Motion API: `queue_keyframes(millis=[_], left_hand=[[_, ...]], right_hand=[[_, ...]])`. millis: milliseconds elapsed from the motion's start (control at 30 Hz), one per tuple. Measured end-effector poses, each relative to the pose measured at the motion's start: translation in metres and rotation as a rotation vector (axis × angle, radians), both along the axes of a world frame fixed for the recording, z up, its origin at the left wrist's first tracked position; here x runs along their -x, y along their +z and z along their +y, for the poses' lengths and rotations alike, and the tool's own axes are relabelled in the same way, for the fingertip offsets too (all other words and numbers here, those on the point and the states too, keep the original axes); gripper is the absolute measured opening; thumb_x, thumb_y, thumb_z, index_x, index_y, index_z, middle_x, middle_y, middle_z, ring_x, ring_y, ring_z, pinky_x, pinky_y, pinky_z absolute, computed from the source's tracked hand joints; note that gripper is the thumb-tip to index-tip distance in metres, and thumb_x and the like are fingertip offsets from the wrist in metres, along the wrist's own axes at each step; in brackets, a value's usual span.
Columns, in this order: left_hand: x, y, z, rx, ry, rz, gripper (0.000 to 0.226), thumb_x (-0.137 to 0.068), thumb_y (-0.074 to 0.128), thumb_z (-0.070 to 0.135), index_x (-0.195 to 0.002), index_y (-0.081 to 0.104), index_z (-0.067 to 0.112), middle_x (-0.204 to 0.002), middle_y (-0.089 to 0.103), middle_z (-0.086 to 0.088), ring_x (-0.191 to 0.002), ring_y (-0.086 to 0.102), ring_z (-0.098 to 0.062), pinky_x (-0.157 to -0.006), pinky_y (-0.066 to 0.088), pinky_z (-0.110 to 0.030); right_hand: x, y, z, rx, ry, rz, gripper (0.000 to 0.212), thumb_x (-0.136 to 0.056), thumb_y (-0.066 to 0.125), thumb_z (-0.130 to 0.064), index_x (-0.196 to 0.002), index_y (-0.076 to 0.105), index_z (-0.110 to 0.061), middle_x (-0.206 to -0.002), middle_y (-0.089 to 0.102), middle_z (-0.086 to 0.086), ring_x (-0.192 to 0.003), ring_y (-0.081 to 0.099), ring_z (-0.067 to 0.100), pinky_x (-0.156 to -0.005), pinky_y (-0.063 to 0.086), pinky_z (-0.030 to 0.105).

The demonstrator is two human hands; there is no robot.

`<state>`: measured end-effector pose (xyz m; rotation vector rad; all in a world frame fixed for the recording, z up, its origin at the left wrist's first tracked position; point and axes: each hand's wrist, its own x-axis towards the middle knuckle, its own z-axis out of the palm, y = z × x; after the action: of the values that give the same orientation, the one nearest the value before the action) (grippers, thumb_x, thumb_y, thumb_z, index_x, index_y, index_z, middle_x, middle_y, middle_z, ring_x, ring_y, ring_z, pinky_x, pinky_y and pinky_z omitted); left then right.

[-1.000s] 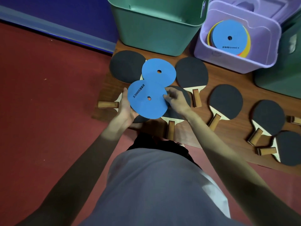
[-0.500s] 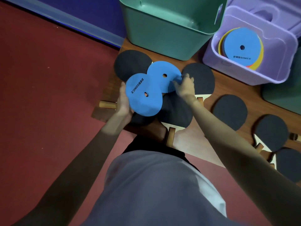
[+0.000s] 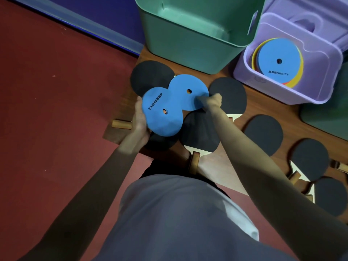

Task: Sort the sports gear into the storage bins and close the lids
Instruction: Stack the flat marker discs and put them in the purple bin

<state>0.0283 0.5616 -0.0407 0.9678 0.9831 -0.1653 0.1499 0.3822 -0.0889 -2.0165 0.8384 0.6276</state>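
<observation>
My left hand (image 3: 139, 120) holds the near blue disc (image 3: 160, 117), printed SONICE, by its left edge, a little above the paddles. A second blue disc (image 3: 186, 91) lies just beyond it, partly under it; my right hand (image 3: 211, 101) pinches its right edge. Several black-faced paddles with wooden handles, such as one paddle (image 3: 228, 95), lie spread on the wooden board (image 3: 250, 110). The lilac bin (image 3: 290, 91) holds a stack of discs with a blue one (image 3: 276, 59) on top. The green bin (image 3: 192, 42) stands open, nothing seen inside.
Red floor (image 3: 56, 110) spreads to the left, with a blue wall strip (image 3: 84, 25) behind. A dark green container (image 3: 327, 110) stands at the right edge. More paddles (image 3: 310, 159) lie toward the right of the board. My torso fills the lower frame.
My right hand left the near disc and reached forward to pinch the far disc's right edge. The view has shifted, so the bins appear further right.
</observation>
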Motion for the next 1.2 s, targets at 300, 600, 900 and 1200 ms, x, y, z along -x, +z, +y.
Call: queue_keyframes(millis=[300, 600, 900, 1200], left_hand=[[0.002, 0.003, 0.006, 0.007, -0.057, -0.052, 0.057, -0.098, 0.031, 0.057, -0.12, 0.064, 0.016, -0.113, 0.071, -0.005, -0.104, 0.068, -0.02, -0.092, 0.053, -0.036], [-0.006, 0.011, -0.017, 0.071, -0.157, -0.048, 0.061, -0.097, 0.031, 0.061, -0.121, 0.064, 0.017, -0.112, 0.071, -0.007, -0.101, 0.069, -0.024, -0.087, 0.056, -0.038], [-0.034, 0.029, -0.087, 0.159, -0.303, -0.135, 0.059, -0.099, 0.025, 0.057, -0.128, 0.06, 0.02, -0.123, 0.066, -0.006, -0.115, 0.062, -0.027, -0.099, 0.048, -0.048], [-0.046, 0.051, -0.167, 0.076, -0.451, -0.241, 0.065, -0.101, 0.016, 0.054, -0.125, 0.061, 0.015, -0.119, 0.068, -0.007, -0.109, 0.065, -0.026, -0.096, 0.05, -0.046]], right_hand=[[0.012, 0.03, -0.027, 0.13, 0.307, -0.316, 0.012, -0.09, 0.042, -0.002, -0.098, 0.037, -0.008, -0.083, 0.048, 0.001, -0.084, 0.05, 0.024, -0.068, 0.041, 0.037], [0.051, 0.073, -0.096, -0.378, -0.055, -0.527, 0.01, -0.096, 0.048, -0.005, -0.096, 0.049, -0.016, -0.105, 0.062, 0.005, -0.096, 0.064, 0.025, -0.071, 0.056, 0.038], [0.078, 0.087, -0.118, -0.696, 0.14, -0.425, 0.007, -0.096, 0.053, -0.011, -0.098, 0.055, -0.017, -0.104, 0.064, 0.012, -0.089, 0.064, 0.028, -0.072, 0.048, 0.041], [0.079, 0.082, -0.17, -0.198, 0.273, -0.656, 0.026, -0.093, 0.057, -0.022, -0.116, 0.058, -0.01, -0.11, 0.065, 0.002, -0.097, 0.062, 0.018, -0.081, 0.053, 0.034]])
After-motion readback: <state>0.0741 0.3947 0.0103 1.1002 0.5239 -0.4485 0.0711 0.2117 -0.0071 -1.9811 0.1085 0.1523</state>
